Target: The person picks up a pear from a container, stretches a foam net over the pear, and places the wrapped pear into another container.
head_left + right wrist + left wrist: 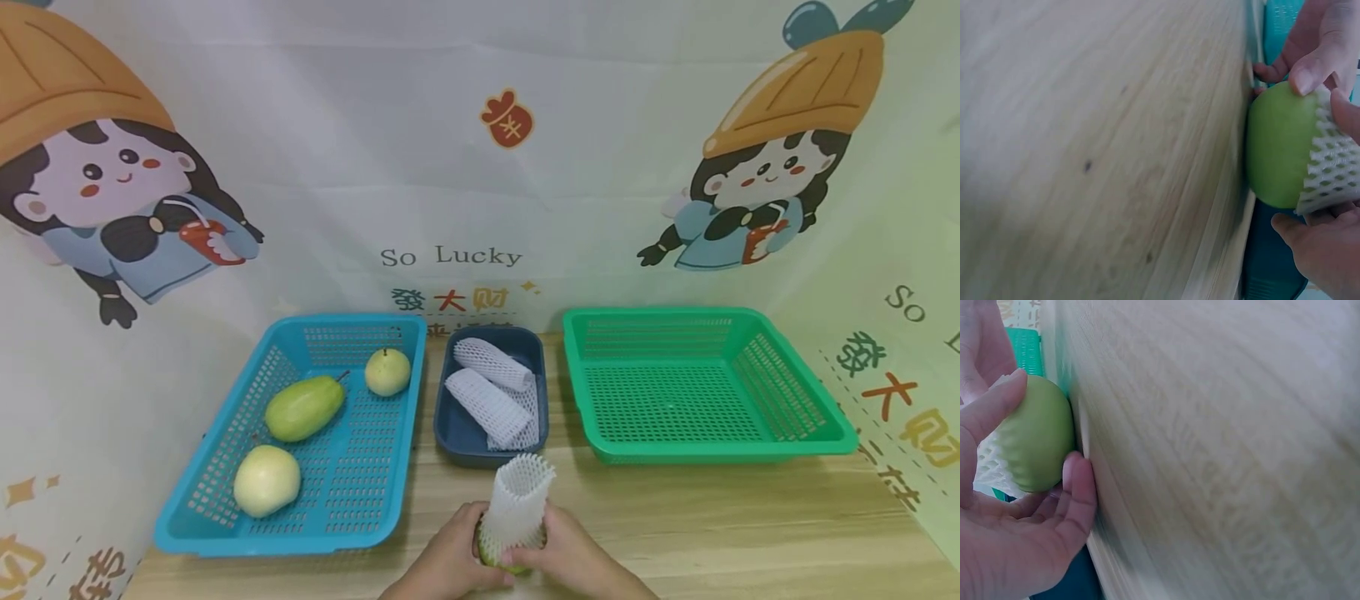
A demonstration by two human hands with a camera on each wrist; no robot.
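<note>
1. My left hand is grasping a smooth, rounded green fruit: the thumb lies over its side and the fingers curl beneath it.
2. My right hand grips the white tubular foam-net sleeve, thumb and fingers curved around it from the other side.
3. The fruit sits in the sleeve's lower end, its bare rounded bottom sticking out, while the sleeve's hollow mouth points up. I have both just above the near part of the pale wood-grain tabletop; I cannot tell whether the fruit touches the wood.
4. Beyond my hands stands a dark navy rectangular tub, with two rolled white foam nets lying over more netting.
5. To my left is a blue perforated plastic basket. In it, an oblong green fruit lies between a pale round fruit nearer me and a smaller yellowish round fruit with a stem.
6. To my right, a green perforated plastic basket stands before a white printed cloth.
</note>
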